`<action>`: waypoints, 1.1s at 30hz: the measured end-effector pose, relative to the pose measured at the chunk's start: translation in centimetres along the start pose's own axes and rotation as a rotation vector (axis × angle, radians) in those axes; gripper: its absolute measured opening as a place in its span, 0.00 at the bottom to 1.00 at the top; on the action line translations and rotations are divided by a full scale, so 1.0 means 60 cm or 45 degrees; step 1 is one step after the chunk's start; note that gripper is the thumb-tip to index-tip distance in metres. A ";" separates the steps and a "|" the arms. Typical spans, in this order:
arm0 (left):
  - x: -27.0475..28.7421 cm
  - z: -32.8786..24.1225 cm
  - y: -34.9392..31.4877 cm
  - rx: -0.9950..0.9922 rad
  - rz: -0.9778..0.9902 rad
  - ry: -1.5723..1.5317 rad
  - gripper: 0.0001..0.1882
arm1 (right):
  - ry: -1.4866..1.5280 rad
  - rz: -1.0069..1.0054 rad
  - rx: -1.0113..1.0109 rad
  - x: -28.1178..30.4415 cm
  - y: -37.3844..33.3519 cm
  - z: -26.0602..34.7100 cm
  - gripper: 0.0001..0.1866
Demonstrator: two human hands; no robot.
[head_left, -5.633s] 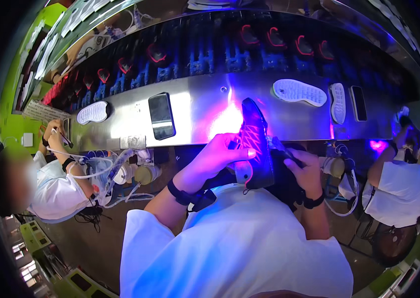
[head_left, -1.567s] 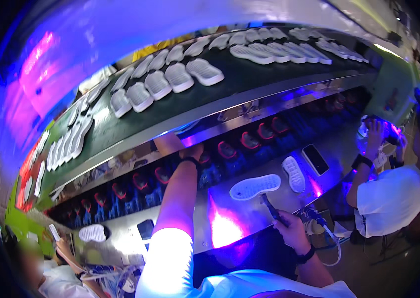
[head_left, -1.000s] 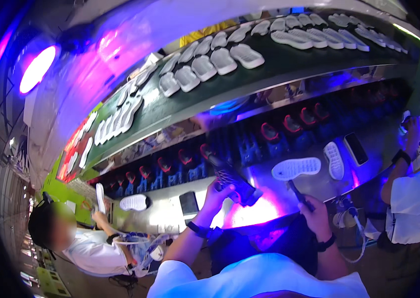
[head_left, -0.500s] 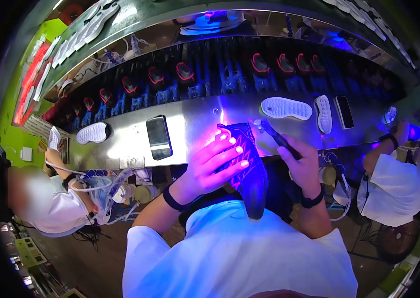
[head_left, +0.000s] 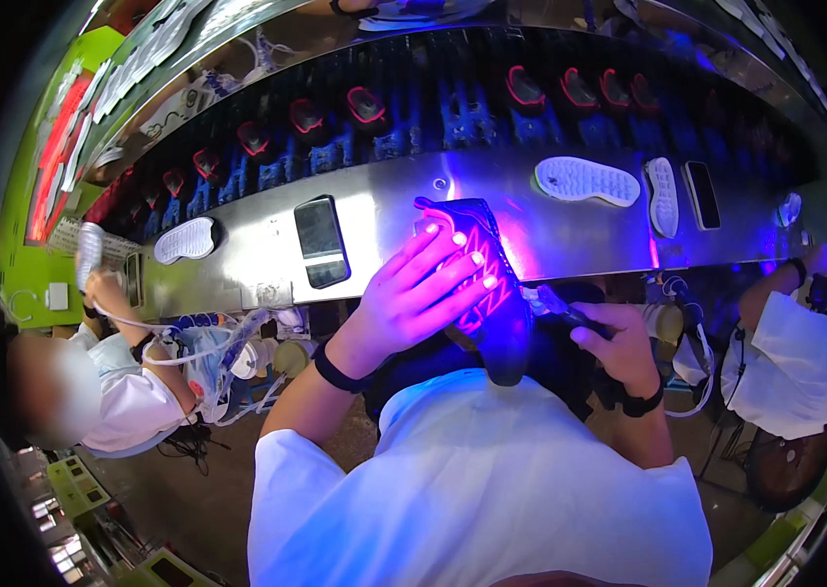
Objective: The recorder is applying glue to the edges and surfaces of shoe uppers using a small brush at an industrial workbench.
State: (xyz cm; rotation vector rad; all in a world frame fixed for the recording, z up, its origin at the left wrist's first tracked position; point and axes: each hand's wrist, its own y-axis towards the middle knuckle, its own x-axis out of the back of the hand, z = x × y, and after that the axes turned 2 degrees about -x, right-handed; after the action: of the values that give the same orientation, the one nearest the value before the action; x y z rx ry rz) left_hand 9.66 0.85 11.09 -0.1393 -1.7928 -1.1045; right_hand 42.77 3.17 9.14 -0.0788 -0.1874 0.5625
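Observation:
A dark shoe upper [head_left: 504, 338] stands upright in front of my chest, lit by violet-blue light, with pink glowing lines along its side. My left hand [head_left: 396, 305] grips it, the fingers laid across its left side; the thumb is hidden. In my right hand [head_left: 621, 344] is a dark-handled brush [head_left: 570, 313]. The pale tip of the brush is at the shoe upper's right edge, low down; I cannot tell whether it touches.
A metal bench [head_left: 247, 264] runs across ahead, carrying white soles [head_left: 587, 182] and a phone [head_left: 321, 242]. Behind it is a dark conveyor [head_left: 443, 73] with several red-edged shoe uppers. One co-worker [head_left: 130, 391] sits at the left, another [head_left: 787, 367] at the right.
My right hand has brought the brush down from above the bench to the shoe upper's right edge. The shoe upper has tilted a little, and the whole view has shifted slightly.

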 end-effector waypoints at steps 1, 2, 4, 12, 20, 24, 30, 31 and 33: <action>-0.005 -0.002 0.003 -0.008 0.007 -0.023 0.21 | 0.004 -0.018 -0.017 0.004 -0.004 -0.001 0.20; -0.010 -0.004 0.008 0.005 0.010 -0.013 0.22 | -0.038 -0.005 -0.079 0.010 -0.001 0.001 0.18; -0.022 -0.009 0.016 0.027 0.006 -0.011 0.25 | -0.051 -0.020 -0.151 0.013 0.015 0.018 0.17; -0.061 -0.015 0.036 0.241 -0.057 -0.050 0.30 | 0.008 -0.076 -0.050 0.035 0.013 -0.011 0.18; -0.075 -0.026 0.018 0.494 -0.017 -0.123 0.38 | 0.195 -0.023 -0.146 0.026 0.016 -0.031 0.19; -0.068 -0.027 0.008 0.640 -0.018 -0.112 0.37 | 0.278 0.026 -0.281 0.009 0.009 -0.036 0.19; -0.057 -0.029 -0.016 0.857 0.046 -0.006 0.33 | 0.324 -0.011 -0.325 -0.027 -0.006 -0.068 0.20; -0.055 -0.030 -0.021 0.881 0.040 -0.010 0.33 | 0.308 -0.043 -0.317 -0.032 -0.005 -0.069 0.20; -0.051 -0.031 -0.028 0.943 0.080 0.000 0.31 | 0.160 -0.114 -0.234 -0.041 -0.002 -0.059 0.19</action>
State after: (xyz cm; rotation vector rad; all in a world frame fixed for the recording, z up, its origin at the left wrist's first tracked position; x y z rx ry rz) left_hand 11.61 -0.36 7.85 0.2479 -2.0648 -0.3432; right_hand 41.49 1.67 5.29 -0.2819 -0.1190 0.4487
